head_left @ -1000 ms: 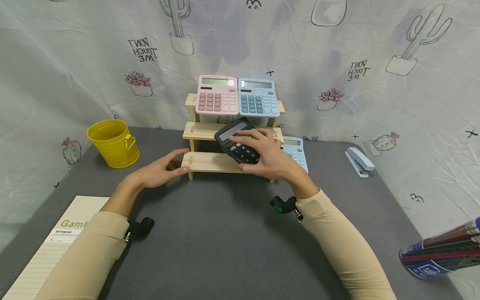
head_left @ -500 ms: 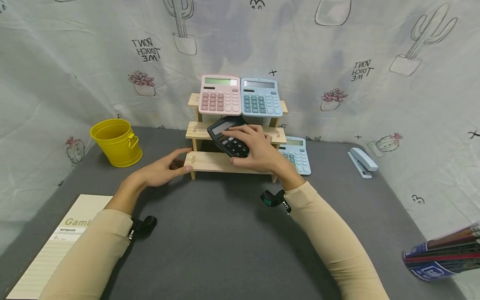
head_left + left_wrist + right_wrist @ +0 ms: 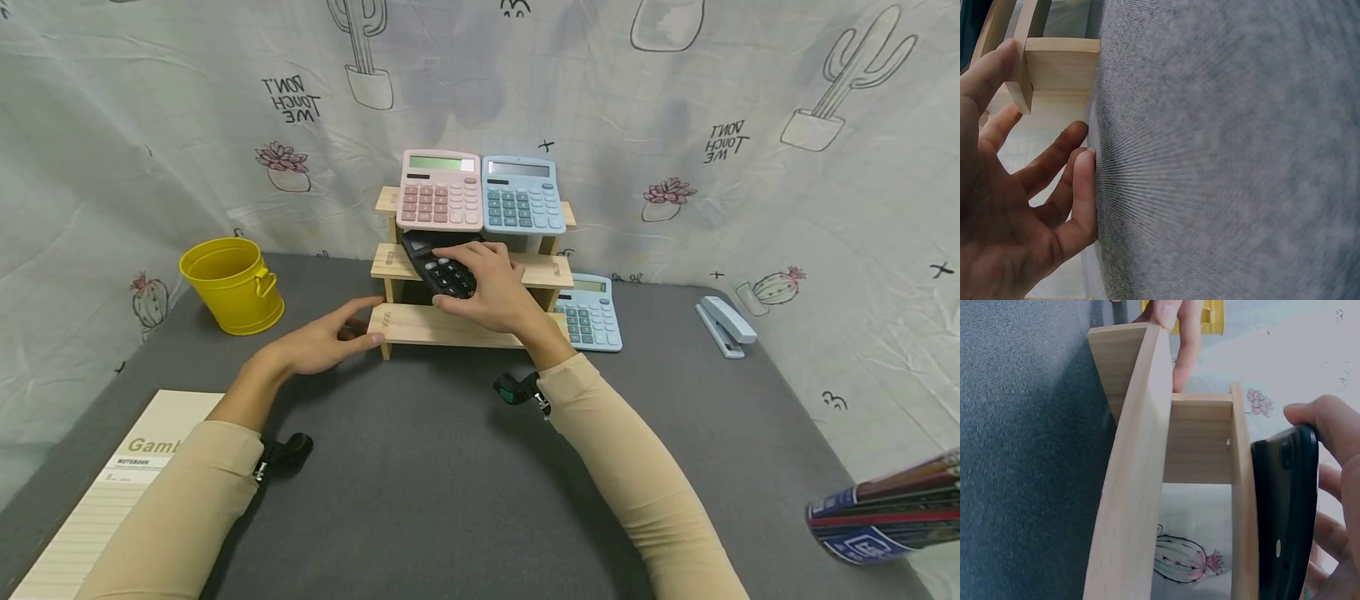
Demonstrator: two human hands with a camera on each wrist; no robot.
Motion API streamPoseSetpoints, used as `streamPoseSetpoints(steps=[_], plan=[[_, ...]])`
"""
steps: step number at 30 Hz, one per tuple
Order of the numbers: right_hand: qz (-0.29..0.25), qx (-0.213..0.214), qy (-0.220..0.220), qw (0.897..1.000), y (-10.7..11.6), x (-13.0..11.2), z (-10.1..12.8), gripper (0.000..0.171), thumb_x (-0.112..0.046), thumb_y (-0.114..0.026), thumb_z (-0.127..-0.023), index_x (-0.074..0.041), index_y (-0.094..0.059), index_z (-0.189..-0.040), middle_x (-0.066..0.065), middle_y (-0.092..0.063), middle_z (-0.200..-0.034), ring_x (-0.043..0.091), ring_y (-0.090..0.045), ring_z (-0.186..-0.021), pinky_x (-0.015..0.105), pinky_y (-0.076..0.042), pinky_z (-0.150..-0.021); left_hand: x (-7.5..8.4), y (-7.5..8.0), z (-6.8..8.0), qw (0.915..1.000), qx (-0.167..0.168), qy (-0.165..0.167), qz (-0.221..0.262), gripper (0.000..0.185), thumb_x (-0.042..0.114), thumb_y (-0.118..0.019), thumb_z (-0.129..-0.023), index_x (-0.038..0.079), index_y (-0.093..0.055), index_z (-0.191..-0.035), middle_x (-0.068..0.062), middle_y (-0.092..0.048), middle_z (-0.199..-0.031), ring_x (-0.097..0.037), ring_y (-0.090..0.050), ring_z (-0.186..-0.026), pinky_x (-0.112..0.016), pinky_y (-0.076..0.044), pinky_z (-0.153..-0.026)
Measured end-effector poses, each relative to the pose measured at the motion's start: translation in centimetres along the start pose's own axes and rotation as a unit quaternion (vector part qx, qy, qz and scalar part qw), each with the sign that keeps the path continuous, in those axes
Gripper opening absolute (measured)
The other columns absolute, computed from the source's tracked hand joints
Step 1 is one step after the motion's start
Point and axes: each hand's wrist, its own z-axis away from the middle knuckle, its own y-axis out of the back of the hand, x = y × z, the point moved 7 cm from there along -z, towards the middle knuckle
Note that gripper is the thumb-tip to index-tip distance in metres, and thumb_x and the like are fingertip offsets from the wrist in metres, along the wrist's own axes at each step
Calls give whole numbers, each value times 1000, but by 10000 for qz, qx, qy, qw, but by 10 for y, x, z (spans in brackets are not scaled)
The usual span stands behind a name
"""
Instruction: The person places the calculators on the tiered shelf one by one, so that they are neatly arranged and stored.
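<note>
My right hand (image 3: 489, 287) grips a black calculator (image 3: 452, 275), which leans at the middle tier of a three-tier wooden stand (image 3: 442, 325), just under a pink calculator (image 3: 438, 192). In the right wrist view the black calculator (image 3: 1288, 500) stands against the edge of a board, thumb at its upper edge and fingers behind it. At the stand's left end, my left hand (image 3: 318, 342) pinches the lowest board between thumb and forefinger. The left wrist view shows the other fingers of the left hand (image 3: 1016, 212) curling loosely close to the tabletop.
A blue calculator (image 3: 522, 196) sits beside the pink one on the top tier. Another light-blue calculator (image 3: 596, 321) lies right of the stand. Around them are a yellow bucket (image 3: 232, 292), a notebook (image 3: 112, 492), a stapler (image 3: 723, 327) and a pencil holder (image 3: 862, 533).
My right hand has carried the black calculator leftward and back, from in front of the stand to the middle tier. The left hand keeps its place at the stand's end.
</note>
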Motion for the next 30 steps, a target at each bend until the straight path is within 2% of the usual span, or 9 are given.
streamPoseSetpoints(steps=[5, 9, 15, 19, 23, 30], plan=[[63, -21, -263, 9996, -6, 2, -7, 63, -54, -72, -92, -28, -57, -147, -1, -52, -151, 32, -32, -143, 70, -28, -103, 1, 0, 0, 10000, 13, -40, 42, 80, 62, -54, -101, 33, -15, -165, -28, -40, -156, -48, -46, -137, -58, -48, -98], [135, -443, -402, 9981, -10, -1, -12, 69, -60, -66, -94, -26, -50, -153, -2, -39, -164, 36, -24, -151, 72, -23, -111, 0, 2, 1, 10000, 60, -35, 20, 81, 62, -54, -100, 33, -15, -165, -28, -41, -155, -47, -47, -137, -57, -49, -98], [234, -991, -245, 9945, -12, -6, -17, 75, -53, -68, -94, -24, -42, -158, 1, -28, -169, 40, -18, -153, 70, -23, -115, 0, 3, 3, 9999, 78, -42, 71, 80, 62, -55, -100, 33, -16, -165, -27, -41, -155, -47, -48, -136, -55, -50, -96], [265, -1166, -173, 9927, -12, -7, -18, 77, -50, -68, -95, -23, -39, -160, 1, -24, -171, 39, -15, -154, 68, -25, -113, -1, 5, 4, 9998, 86, -75, 145, 81, 61, -57, -100, 33, -17, -165, -28, -42, -154, -47, -49, -135, -51, -52, -93], [354, -968, -206, 9945, -13, -9, -20, 77, -54, -69, -94, -22, -42, -159, 0, -27, -170, 38, -19, -150, 65, -28, -109, -2, 8, 5, 9998, 144, -63, 105, 81, 61, -57, -100, 32, -17, -165, -28, -42, -154, -47, -49, -135, -51, -53, -92], [559, -385, -644, 9956, -20, -7, -25, 78, -62, -70, -91, -23, -49, -154, 3, -36, -164, 35, -26, -143, 62, -30, -103, -1, 1, 1, 9999, 89, -113, 65, 82, 63, -55, -100, 32, -17, -165, -27, -42, -154, -46, -48, -136, -51, -52, -93]])
